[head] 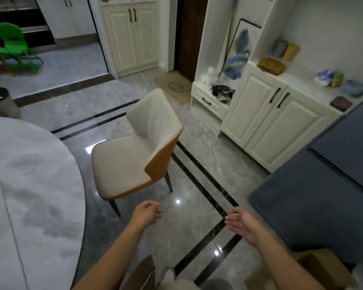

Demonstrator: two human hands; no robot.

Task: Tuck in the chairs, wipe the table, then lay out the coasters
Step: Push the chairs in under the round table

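The round, grey-veined white marble bench (29,185) filled the left side, its curved edge meeting glossy grey tile floor (189,233). The cream-seated chair with an orange back shell (134,155) stood apart from that edge, with floor between them and more behind it toward the white cabinets (266,126). The left hand (148,213), loosely curled and holding nothing, hung near the chair's nearest leg without touching it. The right hand (242,225), fingers straight and bare, was well apart.
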